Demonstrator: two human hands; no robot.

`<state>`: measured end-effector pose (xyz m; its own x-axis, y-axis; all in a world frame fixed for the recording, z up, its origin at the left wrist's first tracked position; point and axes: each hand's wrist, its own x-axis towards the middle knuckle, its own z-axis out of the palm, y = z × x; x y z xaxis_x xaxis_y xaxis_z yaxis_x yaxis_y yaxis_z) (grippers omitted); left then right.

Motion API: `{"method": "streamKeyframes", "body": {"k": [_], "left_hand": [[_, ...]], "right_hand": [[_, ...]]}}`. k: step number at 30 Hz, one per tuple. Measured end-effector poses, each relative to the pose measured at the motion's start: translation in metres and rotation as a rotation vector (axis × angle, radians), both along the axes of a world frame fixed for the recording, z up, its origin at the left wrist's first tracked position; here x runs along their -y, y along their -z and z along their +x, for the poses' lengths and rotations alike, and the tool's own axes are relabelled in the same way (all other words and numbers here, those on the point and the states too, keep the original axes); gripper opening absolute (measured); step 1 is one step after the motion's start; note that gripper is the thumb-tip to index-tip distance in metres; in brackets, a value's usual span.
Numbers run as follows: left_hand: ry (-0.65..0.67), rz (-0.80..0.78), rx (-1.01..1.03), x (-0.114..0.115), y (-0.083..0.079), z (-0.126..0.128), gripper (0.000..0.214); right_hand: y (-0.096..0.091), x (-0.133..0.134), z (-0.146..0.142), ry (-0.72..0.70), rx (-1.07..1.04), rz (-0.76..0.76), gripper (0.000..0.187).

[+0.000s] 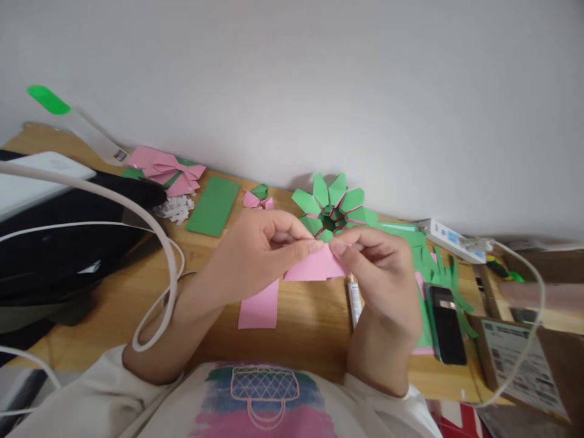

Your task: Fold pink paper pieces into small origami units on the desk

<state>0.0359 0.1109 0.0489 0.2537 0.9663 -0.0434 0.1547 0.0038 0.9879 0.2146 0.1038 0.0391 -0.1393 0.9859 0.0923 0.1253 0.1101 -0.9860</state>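
Observation:
My left hand [255, 252] and my right hand [381, 267] meet above the wooden desk [301, 328], both pinching a pink paper piece [314, 267] along its top edge between thumb and fingers. Just behind the fingers lies a ring of folded green and pink paper petals [335, 207]. A pink paper strip [259, 306] lies flat on the desk under my left wrist. A white glue tube [354, 299] lies beside my right wrist, partly hidden by it.
A green paper rectangle [213, 205], pink folded pieces [166, 169] and small pink and green scraps [258, 198] lie at the back. Green cut strips [438, 267] and a black phone [446, 323] lie on the right, by a cardboard box [529, 359]. White cables [155, 243] and a black device [55, 243] fill the left.

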Motion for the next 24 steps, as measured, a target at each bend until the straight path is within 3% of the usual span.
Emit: {"method": "streamKeyframes", "body": {"k": [6, 12, 17, 24], "left_hand": [[0.004, 0.046, -0.021, -0.0025, 0.0007, 0.0004, 0.018], [0.153, 0.034, 0.047, -0.0049, 0.0024, -0.0008, 0.032], [0.126, 0.062, 0.042, -0.0026, 0.0032, -0.0009, 0.028], [0.096, 0.103, -0.017, 0.0001, 0.0010, -0.0005, 0.031]], "right_hand": [[0.0028, 0.0022, -0.0018, 0.027, 0.008, 0.046, 0.020], [0.0039, 0.0032, -0.0010, 0.110, 0.030, 0.104, 0.017], [0.0000, 0.0046, -0.0022, 0.018, 0.059, 0.097, 0.008], [-0.0011, 0.0080, -0.0005, -0.015, 0.016, 0.039, 0.014]]}}
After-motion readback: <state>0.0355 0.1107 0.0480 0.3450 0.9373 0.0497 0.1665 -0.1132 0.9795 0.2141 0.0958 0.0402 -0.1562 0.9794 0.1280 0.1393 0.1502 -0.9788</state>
